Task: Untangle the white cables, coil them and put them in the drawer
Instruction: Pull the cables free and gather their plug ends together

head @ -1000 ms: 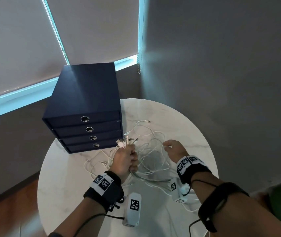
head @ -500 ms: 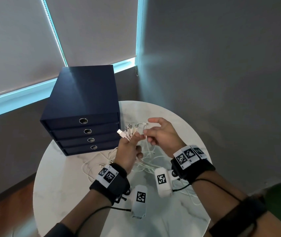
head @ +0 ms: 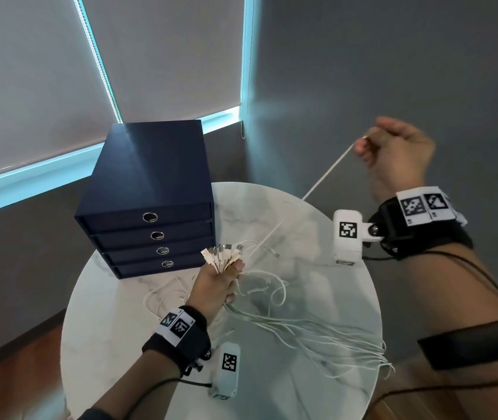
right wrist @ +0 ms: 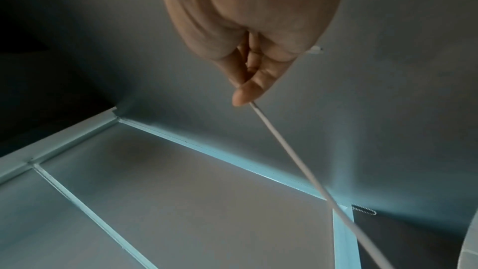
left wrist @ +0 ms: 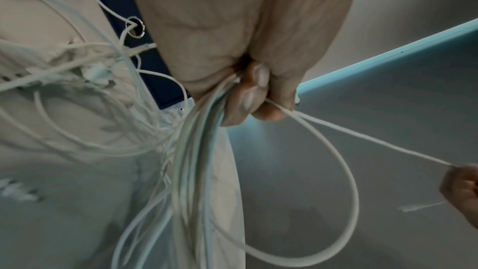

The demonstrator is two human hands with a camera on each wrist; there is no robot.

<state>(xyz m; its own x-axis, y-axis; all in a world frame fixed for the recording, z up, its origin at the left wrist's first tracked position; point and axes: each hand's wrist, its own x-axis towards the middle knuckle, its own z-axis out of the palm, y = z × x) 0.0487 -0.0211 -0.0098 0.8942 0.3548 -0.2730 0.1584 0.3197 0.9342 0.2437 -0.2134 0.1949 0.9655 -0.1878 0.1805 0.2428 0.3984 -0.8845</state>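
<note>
My left hand (head: 220, 286) grips a bundle of several white cables (left wrist: 196, 150) just below their USB plugs (head: 222, 256), which fan out above the fist. The cables trail right across the round marble table (head: 317, 374) and hang over its right edge. My right hand (head: 393, 150) is raised high to the right and pinches the end of one white cable (head: 329, 171), pulled taut from the bundle; the right wrist view shows this cable (right wrist: 297, 163) leaving the fingers. A dark blue drawer unit (head: 147, 183) with four closed drawers stands at the table's back left.
More loose white cable loops (head: 165, 294) lie on the table left of my left hand. Grey walls and a window with roller blinds (head: 44, 80) close in behind. Wooden floor (head: 14, 374) shows at the lower left.
My right hand took one cable end at the plugs and has drawn it up and far to the right, stretching it taut. The left hand has kept its grip on the bundle.
</note>
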